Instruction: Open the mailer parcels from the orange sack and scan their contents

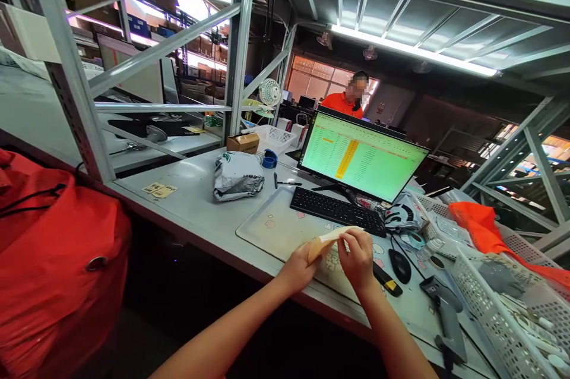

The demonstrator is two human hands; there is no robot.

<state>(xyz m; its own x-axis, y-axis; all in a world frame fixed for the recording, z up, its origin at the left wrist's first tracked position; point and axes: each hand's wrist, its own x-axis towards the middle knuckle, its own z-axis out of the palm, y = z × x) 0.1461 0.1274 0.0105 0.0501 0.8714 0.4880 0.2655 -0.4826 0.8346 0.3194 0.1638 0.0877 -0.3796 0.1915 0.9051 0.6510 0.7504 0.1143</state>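
Observation:
Above the desk mat [262, 227], a flat tan envelope-like paper piece [324, 241] is held up at a slant. My left hand [298, 269] grips its lower left end, thumb on the near side. My right hand [357, 254] pinches its upper right edge with curled fingers. What is inside the piece, if anything, does not show. Just behind my hands lies a black keyboard [336, 209]. A black and yellow box cutter [388, 281] rests by my right wrist, and a black mouse [399, 266] sits to its right.
A monitor [363, 153] with a spreadsheet stands behind the keyboard. Left of it are a grey plastic parcel [238, 176], a pen [287, 183] and a cardboard box [243, 142]. A barcode scanner [447, 313] and white baskets [494, 313] occupy the right. One person [341, 103] stands beyond the monitor.

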